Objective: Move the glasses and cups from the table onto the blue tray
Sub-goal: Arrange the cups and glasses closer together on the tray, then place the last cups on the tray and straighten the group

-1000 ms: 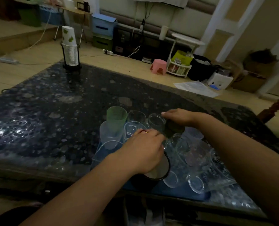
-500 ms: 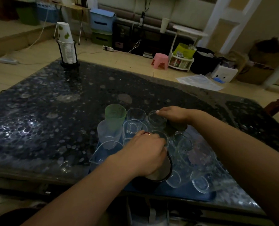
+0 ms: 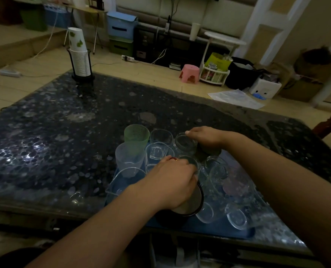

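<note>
A blue tray (image 3: 209, 228) lies at the table's near edge, crowded with glassware. At its far left stand a green cup (image 3: 136, 136) and a frosted cup (image 3: 128, 159), with clear glasses (image 3: 158, 151) beside them. A black mug with a white inside (image 3: 193, 206) sits near the front. My left hand (image 3: 172, 182) reaches over that mug, fingers curled on the rim of a small clear glass (image 3: 189, 160). My right hand (image 3: 205, 137) is closed from above on a dark cup (image 3: 209, 150) at the tray's far side, next to a clear jar-like glass (image 3: 185, 145). Tipped clear cups (image 3: 236, 219) lie at the right.
The dark pebble-pattern table (image 3: 64, 142) stretches left and far of the tray. A stack of paper cups in a black holder (image 3: 79, 57) stands at the far left corner. On the floor beyond are a pink stool (image 3: 189, 73) and storage boxes.
My right hand has shifted slightly left with the dark cup, close to the jar-like glass. My left hand stays over the black mug, fingers on the small glass.
</note>
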